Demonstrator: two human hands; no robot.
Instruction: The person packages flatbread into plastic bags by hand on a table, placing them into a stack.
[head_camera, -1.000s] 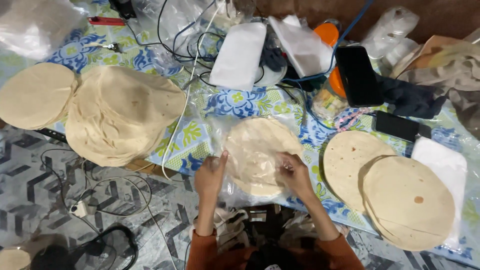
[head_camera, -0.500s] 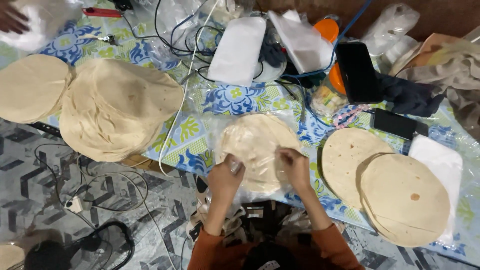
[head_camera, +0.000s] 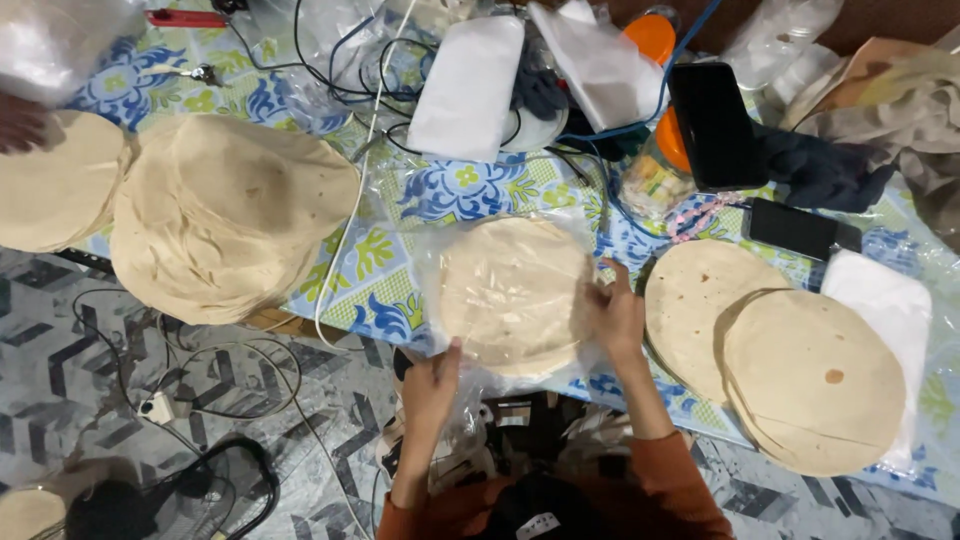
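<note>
A stack of round pale flatbreads (head_camera: 512, 292) lies inside a clear plastic bag (head_camera: 437, 262) on the patterned tablecloth (head_camera: 470, 190). My left hand (head_camera: 432, 382) grips the bag's open end at the near left. My right hand (head_camera: 618, 312) pinches the bag's right side against the bread's edge. Both orange sleeves show at the bottom of the view.
A big pile of flatbreads (head_camera: 225, 215) lies at the left, with another (head_camera: 55, 180) under someone else's hand (head_camera: 22, 122). Two more flatbreads (head_camera: 810, 370) lie at the right beside white paper (head_camera: 885, 300). Phones (head_camera: 712, 122), cables (head_camera: 330, 60) and an orange jar lid (head_camera: 650, 35) crowd the back.
My hands have moved apart: the left went down to the bag's near edge and the right went out to the bread's right side. The bag now covers more of the bread.
</note>
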